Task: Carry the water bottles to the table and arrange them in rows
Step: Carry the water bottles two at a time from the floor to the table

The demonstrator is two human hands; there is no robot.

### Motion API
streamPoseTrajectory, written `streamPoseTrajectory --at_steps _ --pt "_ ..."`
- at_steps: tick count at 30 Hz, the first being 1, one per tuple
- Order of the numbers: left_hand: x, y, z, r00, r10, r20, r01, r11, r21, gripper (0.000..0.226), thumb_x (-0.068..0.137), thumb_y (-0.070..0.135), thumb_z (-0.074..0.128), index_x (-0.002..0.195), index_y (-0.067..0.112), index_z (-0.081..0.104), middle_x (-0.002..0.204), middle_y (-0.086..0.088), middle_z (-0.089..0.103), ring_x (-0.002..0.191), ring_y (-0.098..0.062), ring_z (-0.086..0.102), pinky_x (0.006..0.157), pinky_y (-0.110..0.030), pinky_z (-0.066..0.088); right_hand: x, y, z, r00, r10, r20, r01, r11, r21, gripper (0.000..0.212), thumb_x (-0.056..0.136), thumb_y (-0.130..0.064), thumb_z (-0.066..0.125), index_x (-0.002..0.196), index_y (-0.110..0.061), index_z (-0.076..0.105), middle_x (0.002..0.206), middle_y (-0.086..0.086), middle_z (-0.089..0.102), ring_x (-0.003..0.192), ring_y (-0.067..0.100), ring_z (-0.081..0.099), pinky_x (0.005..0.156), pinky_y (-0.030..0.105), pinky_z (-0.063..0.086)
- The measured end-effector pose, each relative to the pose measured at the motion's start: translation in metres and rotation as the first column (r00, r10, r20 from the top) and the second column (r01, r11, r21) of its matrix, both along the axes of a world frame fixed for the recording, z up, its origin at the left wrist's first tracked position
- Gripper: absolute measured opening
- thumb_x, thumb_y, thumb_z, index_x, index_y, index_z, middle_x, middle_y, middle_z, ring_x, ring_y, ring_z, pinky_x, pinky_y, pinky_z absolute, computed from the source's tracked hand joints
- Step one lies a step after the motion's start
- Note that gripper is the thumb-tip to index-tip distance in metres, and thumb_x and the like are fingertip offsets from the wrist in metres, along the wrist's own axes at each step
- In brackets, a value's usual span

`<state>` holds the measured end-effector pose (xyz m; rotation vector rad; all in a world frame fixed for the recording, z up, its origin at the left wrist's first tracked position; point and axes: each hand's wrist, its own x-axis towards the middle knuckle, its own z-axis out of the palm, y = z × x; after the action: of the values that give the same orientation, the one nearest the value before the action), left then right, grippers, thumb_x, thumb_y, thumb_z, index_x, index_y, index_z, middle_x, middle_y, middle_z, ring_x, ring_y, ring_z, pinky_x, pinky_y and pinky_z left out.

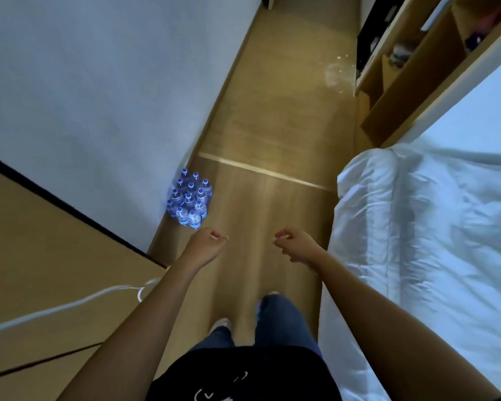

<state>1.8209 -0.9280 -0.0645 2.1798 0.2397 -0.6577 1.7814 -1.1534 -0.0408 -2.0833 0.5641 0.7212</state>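
Water bottles: about twelve, clustered upright on the floor
Hands: two, left and right
Bed: one
Cable: one

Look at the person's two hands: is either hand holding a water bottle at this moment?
No: the left hand and the right hand are both empty, fingers loosely curled, while the water bottles stand clustered on the floor by the wall.

Dim room with a narrow wooden floor running ahead of the hands, plain white wall off left, rumpled white bed on the right, wooden shelving beyond it.
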Motion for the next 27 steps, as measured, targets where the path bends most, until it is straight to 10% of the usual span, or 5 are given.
streamPoseTrajectory --at_steps 7,11,18,27 --pt "0.111 -0.063 -0.008 0.985 0.164 -0.053 -0.163 0.986 0.019 0.018 0.089 0.023 0.061 0.101 0.010 0.065 0.088 0.001 0.061 0.079 -0.014 0.056 0.069 -0.024 0.041 0.144 -0.069 -0.014 0.991 0.130 -0.036 -0.130 0.991 0.017 0.033 0.098 -0.032 0.056 0.128 -0.019 0.056 0.122 0.007 0.059 0.111 0.025 0.058 0.086 0.033 0.049" --pt "0.165 -0.102 -0.006 0.958 0.281 -0.060 -0.279 0.960 0.034 0.015 0.090 0.022 0.057 0.078 0.014 0.055 0.088 -0.002 0.056 0.088 -0.021 0.054 0.080 -0.031 0.042 0.232 -0.108 -0.008 0.971 0.236 -0.038 -0.235 0.972 0.012 0.028 0.098 -0.031 0.057 0.123 -0.018 0.057 0.116 0.007 0.058 0.109 0.025 0.059 0.080 0.031 0.047" --pt "0.231 -0.131 -0.003 0.872 0.472 -0.126 -0.467 0.881 0.067 0.027 0.094 0.023 0.059 0.115 0.006 0.062 0.113 -0.012 0.064 0.113 -0.030 0.060 0.080 -0.024 0.040 0.353 -0.125 -0.004 0.904 0.427 -0.021 -0.427 0.904 -0.017 0.025 0.096 -0.026 0.060 0.117 -0.011 0.063 0.111 0.009 0.060 0.103 0.025 0.059 0.083 0.030 0.043" --pt "0.269 -0.101 -0.028 0.756 0.647 -0.101 -0.645 0.762 0.054 0.023 0.092 0.019 0.060 0.108 0.002 0.063 0.108 -0.012 0.063 0.090 -0.018 0.056 0.073 -0.025 0.039 0.450 -0.066 -0.025 0.739 0.673 -0.027 -0.674 0.739 -0.008 0.030 0.098 -0.020 0.058 0.119 -0.001 0.064 0.107 0.009 0.061 0.089 0.018 0.055 0.067 0.019 0.039"
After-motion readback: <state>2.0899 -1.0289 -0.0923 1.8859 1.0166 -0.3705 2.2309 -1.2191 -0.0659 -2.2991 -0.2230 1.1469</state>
